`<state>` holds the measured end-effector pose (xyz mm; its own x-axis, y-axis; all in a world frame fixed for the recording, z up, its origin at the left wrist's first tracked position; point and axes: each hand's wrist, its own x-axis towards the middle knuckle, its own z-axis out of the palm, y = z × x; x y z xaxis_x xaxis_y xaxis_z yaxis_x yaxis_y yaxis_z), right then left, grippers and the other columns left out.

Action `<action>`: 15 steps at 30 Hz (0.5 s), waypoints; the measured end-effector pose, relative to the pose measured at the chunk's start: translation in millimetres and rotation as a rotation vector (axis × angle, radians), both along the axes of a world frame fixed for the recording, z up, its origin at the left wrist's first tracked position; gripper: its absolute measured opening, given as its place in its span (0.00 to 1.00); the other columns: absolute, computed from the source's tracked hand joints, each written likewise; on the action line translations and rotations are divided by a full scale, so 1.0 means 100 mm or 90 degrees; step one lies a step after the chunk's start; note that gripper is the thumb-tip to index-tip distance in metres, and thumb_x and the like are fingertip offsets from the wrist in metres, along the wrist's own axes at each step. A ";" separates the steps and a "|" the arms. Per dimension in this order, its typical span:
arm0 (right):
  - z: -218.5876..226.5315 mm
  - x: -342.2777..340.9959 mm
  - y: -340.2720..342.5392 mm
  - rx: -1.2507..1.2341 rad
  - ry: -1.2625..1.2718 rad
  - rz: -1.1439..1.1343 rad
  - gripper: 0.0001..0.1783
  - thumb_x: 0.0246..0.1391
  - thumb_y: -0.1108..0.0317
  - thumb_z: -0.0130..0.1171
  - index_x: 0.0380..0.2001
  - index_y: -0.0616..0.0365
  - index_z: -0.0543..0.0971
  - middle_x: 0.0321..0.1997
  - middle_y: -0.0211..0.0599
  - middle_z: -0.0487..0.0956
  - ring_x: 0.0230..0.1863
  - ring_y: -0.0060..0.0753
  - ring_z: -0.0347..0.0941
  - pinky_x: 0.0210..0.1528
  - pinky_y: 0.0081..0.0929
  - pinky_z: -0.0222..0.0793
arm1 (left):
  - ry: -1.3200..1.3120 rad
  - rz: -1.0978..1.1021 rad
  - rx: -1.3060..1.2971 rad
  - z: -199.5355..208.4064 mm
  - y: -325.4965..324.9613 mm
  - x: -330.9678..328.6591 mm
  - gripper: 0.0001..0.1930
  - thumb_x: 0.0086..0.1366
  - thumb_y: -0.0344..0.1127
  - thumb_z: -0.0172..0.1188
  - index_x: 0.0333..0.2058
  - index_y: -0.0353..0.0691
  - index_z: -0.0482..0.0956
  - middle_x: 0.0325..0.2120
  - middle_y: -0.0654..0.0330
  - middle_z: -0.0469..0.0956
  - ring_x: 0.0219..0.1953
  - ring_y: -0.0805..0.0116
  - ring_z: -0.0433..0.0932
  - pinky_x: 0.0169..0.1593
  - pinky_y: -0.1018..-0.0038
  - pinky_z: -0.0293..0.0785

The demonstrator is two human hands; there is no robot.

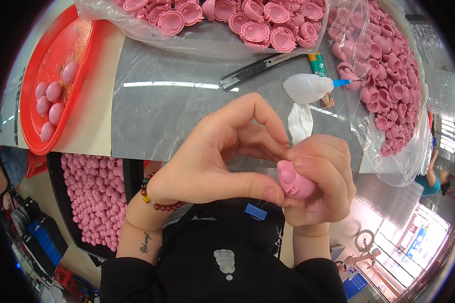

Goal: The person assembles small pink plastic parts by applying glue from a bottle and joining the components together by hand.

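A small pink ball shaped like an animal's head (294, 183) is held up over the table's near edge. My right hand (331, 177) wraps round it, thumb and fingers closed on its right side. From the other side my left hand (207, 156) reaches in, its fingers curved into a ring. The left thumb tip presses against the ball's lower left, and the index fingertip meets the right hand near its top. Beyond the hands lies a white squeeze bottle (306, 87) with a blue needle tip, near a crumpled white tissue (301, 123).
A utility knife (255, 69) and a green tube (316, 64) lie on the grey tabletop (156, 116). Plastic bags of pink half shells (255, 31) spread along the back and right. At left are a red tray (28, 118) holding several pink balls and a dark bin of pink balls (93, 197).
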<state>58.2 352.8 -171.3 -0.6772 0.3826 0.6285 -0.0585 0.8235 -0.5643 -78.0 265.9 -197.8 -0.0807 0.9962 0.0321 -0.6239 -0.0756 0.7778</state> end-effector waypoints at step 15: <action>0.09 -0.01 0.03 -0.070 0.000 0.064 0.18 0.32 0.59 0.66 0.27 0.60 0.76 0.26 0.32 0.76 0.26 0.34 0.71 0.29 0.26 0.67 | 0.040 -0.028 0.020 0.02 -0.01 -0.01 0.36 0.36 0.37 0.73 0.42 0.32 0.63 0.32 0.55 0.74 0.38 0.69 0.74 0.42 0.77 0.67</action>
